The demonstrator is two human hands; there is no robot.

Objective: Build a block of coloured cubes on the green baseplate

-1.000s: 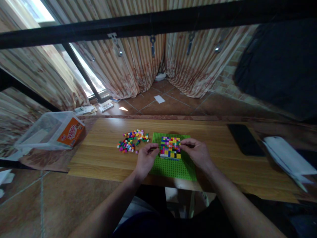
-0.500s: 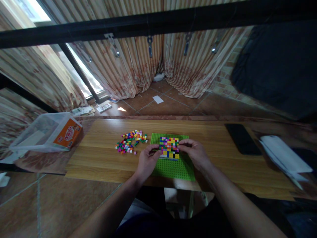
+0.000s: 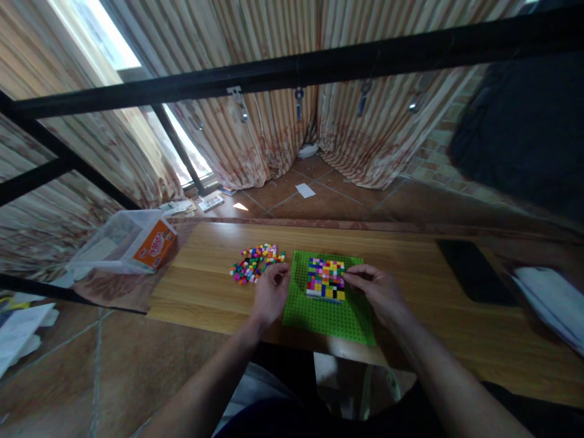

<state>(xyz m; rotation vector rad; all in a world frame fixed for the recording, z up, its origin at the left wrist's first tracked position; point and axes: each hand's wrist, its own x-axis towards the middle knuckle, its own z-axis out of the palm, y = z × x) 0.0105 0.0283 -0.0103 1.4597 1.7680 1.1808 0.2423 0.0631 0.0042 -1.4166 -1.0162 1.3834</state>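
Observation:
A layered block of small multicoloured toy bricks (image 3: 325,280) stands on a green studded baseplate (image 3: 328,322). At its right side is my right hand (image 3: 378,291), thumb and forefinger drawn together with their tips at the block's edge. Anything pinched there is too small to make out. My left hand (image 3: 270,296) hovers by the baseplate's left edge, apart from the block. Its fingers are curled toward the thumb, and what they may hold is hidden. Just beyond it lies a pile of loose bricks (image 3: 250,266) in many colours.
The wooden table (image 3: 205,292) runs across in front of me. A clear plastic bin (image 3: 116,237) with an orange label stands past its left end. On the right lie a dark flat tablet-like object (image 3: 474,272) and a white item (image 3: 550,298). A black rail (image 3: 274,76) crosses above.
My left hand has come off the block's left side and moved left toward the loose bricks. My right hand stays at the block's right edge. The whole view has shifted.

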